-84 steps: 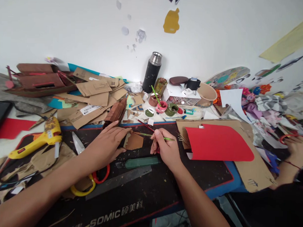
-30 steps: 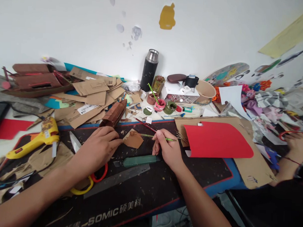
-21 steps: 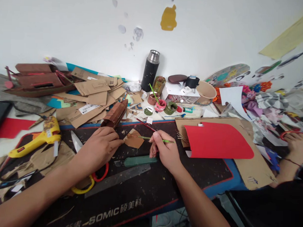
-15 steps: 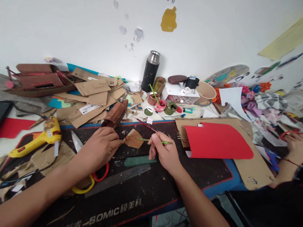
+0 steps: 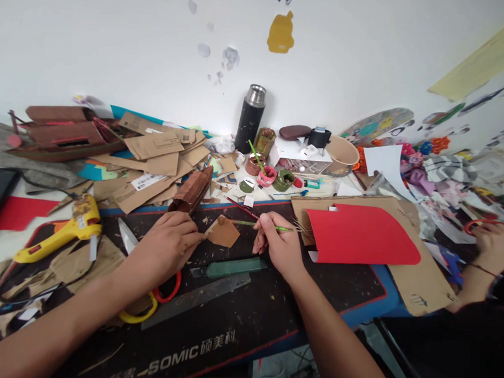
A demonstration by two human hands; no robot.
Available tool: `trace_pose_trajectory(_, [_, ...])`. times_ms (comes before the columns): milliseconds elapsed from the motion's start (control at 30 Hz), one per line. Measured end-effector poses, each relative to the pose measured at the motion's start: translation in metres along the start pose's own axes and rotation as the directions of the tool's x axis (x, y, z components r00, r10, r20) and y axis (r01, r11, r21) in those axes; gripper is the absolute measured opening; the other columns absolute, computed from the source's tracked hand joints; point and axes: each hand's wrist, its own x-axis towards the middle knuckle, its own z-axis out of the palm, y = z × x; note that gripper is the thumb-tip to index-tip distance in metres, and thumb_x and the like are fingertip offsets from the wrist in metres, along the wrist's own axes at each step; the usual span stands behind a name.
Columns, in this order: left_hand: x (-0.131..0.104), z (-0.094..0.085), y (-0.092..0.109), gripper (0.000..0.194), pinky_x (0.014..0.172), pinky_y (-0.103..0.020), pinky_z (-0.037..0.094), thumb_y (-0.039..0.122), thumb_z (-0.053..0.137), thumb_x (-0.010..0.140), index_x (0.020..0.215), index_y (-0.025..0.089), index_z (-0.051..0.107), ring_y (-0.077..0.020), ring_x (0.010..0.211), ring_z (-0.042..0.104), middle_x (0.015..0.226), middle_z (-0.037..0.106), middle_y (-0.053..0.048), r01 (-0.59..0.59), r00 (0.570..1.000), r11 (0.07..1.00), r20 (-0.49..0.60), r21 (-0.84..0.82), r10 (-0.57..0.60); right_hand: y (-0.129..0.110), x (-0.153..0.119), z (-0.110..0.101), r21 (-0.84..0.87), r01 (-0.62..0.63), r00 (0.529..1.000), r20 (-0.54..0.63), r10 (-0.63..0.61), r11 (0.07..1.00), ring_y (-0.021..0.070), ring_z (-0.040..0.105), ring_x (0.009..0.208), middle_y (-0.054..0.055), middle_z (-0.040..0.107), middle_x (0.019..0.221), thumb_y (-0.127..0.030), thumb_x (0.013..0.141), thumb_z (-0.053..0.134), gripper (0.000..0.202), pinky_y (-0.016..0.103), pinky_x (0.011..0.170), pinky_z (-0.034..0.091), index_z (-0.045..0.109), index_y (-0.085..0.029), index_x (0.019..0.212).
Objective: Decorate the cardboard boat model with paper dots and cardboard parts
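Note:
My left hand [image 5: 167, 241] reaches across the dark mat, its fingertips gripping the left edge of a small brown cardboard piece [image 5: 224, 234]. Part of that piece's upper side looks darker, as if painted. A slim green paintbrush [image 5: 284, 229] is pinched in my right hand [image 5: 282, 249], its tip pointing left over the cardboard. Behind my left hand lies a folded reddish-brown cardboard form [image 5: 194, 188]. Below the small piece are a green utility knife [image 5: 232, 268] and a clear ruler [image 5: 198, 300].
Scissors [image 5: 137, 312] lie partly under my left forearm. A yellow glue gun [image 5: 64, 232] is at left. Paint jars [image 5: 284, 180] and a black flask [image 5: 250, 118] stand behind. Red card [image 5: 362, 235] lies right. Another person's hand [image 5: 490, 249] is at far right.
My right hand has shifted slightly right and up with the paintbrush, drawing its tip back across the cardboard piece. My left hand stays in place.

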Motion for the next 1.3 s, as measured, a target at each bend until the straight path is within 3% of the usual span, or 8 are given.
trace_pose_trajectory(367, [-0.002,0.005,-0.001,0.033,0.091,-0.043,0.049,0.022,0.05,0.108,0.103,0.026,0.082,-0.0261,0.093,0.066,0.091,0.078,-0.006,0.02,0.999,0.999,-0.042,-0.037,-0.021,0.001,0.004,0.001,-0.011,-0.017,0.999,-0.036,0.016,1.0,0.0138,0.062,0.042,-0.007,0.053,0.051,-0.069,0.099,0.064,0.05,0.021,0.04,0.042,0.062,-0.022,0.083])
trace_pose_trajectory(867, [-0.002,0.004,-0.001,0.034,0.089,-0.045,0.05,0.023,0.049,0.107,0.102,0.024,0.082,-0.0277,0.094,0.067,0.092,0.078,-0.007,0.011,1.0,1.0,-0.016,0.002,-0.011,-0.006,-0.005,0.013,0.002,-0.031,0.993,0.11,0.03,1.0,0.0139,0.06,0.04,-0.008,0.05,0.046,-0.071,0.099,0.062,0.052,0.022,0.042,0.044,0.063,-0.022,0.08])
trace_pose_trajectory(1300, [-0.003,0.006,-0.002,0.034,0.09,-0.044,0.05,0.023,0.049,0.108,0.103,0.025,0.082,-0.0263,0.094,0.067,0.093,0.079,-0.006,0.017,0.999,1.0,-0.033,-0.026,-0.018,0.001,0.005,0.006,-0.033,-0.015,1.0,0.001,0.015,0.999,0.013,0.062,0.043,-0.007,0.054,0.051,-0.068,0.101,0.062,0.049,0.02,0.041,0.041,0.063,-0.022,0.083])
